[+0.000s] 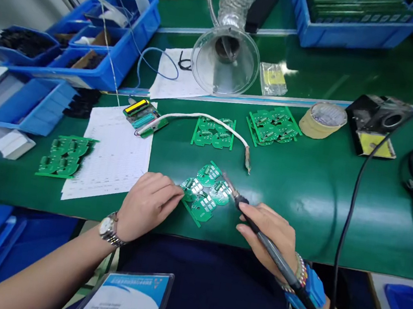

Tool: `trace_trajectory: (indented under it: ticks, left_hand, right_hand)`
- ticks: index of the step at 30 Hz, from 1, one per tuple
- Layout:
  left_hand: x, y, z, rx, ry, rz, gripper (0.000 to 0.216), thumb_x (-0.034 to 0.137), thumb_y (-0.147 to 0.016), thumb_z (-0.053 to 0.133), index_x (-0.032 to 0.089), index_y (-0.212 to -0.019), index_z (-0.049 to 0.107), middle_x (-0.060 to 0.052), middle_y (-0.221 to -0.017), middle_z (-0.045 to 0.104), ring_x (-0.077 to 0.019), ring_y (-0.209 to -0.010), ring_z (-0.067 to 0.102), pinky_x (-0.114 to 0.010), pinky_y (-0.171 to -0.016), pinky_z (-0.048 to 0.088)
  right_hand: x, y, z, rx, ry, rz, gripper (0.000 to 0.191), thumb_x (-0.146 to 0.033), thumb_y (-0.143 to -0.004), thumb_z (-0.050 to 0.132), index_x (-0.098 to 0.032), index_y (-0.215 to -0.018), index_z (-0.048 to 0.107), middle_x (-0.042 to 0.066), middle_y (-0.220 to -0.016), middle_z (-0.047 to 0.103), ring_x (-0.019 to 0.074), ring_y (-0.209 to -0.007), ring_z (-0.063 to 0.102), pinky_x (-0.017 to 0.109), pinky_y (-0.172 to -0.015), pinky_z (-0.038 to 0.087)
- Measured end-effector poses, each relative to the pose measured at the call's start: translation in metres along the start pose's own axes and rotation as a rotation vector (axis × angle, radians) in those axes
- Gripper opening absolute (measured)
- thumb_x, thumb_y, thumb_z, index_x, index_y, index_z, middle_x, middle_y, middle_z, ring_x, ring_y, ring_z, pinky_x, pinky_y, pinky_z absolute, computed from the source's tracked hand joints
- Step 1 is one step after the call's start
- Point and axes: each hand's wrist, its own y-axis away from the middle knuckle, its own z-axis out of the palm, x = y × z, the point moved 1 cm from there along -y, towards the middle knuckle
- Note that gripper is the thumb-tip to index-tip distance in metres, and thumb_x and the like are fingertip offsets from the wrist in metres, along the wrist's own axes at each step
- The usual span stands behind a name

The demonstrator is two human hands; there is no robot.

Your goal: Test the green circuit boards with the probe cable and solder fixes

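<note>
A green circuit board panel (pixel 205 202) of several round boards lies tilted on the green bench in front of me. My left hand (pixel 153 199) pinches its left edge between thumb and fingers. In my right hand (pixel 270 234) is a soldering iron (pixel 273 252), gripped like a pen, its tip by the panel's upper right edge. Whether the tip touches the panel I cannot tell. Beyond the panel a white cable (pixel 211 118) with a bare end runs from a small board with a yellow display (pixel 138 108). Another green panel (pixel 204 138) lies partly under that cable.
Stacked green panels (pixel 274 125) lie at the back right, beside a tape roll (pixel 323 120) and a soldering iron stand (pixel 378 119). A clear fume hood (pixel 224 78) hangs behind. More panels (pixel 65 156) overlap paper sheets (pixel 114 162) at left. The iron's black cord (pixel 355 194) loops at right.
</note>
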Motion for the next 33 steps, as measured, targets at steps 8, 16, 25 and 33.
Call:
trace_trajectory:
  ticks: [8,16,25,33]
  left_hand:
    - [0.002,-0.001,0.01,0.033,0.004,-0.035,0.009,0.019,-0.084,0.055,0.017,-0.076,0.06,-0.002,-0.068,0.061,-0.014,-0.063,0.052,-0.029,-0.061,0.038]
    - [0.003,-0.001,0.012,0.025,-0.001,-0.039,0.01,0.019,-0.084,0.054,0.018,-0.076,0.06,-0.001,-0.067,0.061,-0.0138,-0.063,0.053,-0.029,-0.061,0.038]
    - [0.005,-0.003,0.015,0.037,-0.002,-0.039,0.011,0.019,-0.084,0.054,0.017,-0.075,0.06,-0.002,-0.067,0.061,-0.0148,-0.063,0.053,-0.029,-0.06,0.039]
    - [0.001,0.0,0.013,0.031,0.002,-0.052,0.01,0.018,-0.083,0.055,0.017,-0.075,0.06,-0.002,-0.067,0.061,-0.0146,-0.063,0.053,-0.029,-0.061,0.038]
  right_hand:
    - [-0.008,0.016,0.008,-0.03,-0.159,0.122,0.028,-0.007,-0.077,0.056,-0.016,-0.102,0.062,0.006,-0.078,0.065,0.0136,-0.064,0.057,0.031,-0.06,0.051]
    - [-0.005,0.011,0.012,-0.08,-0.204,0.148,0.027,-0.008,-0.078,0.055,-0.016,-0.103,0.062,0.006,-0.082,0.065,0.0139,-0.068,0.058,0.031,-0.064,0.051]
    - [-0.003,0.01,0.012,-0.133,-0.23,0.144,0.03,-0.007,-0.078,0.056,-0.015,-0.106,0.06,0.006,-0.084,0.064,0.0146,-0.073,0.057,0.031,-0.067,0.051]
    - [-0.001,0.009,0.009,-0.166,-0.245,0.173,0.029,-0.009,-0.08,0.054,-0.017,-0.107,0.06,0.006,-0.083,0.063,0.0151,-0.074,0.057,0.032,-0.068,0.051]
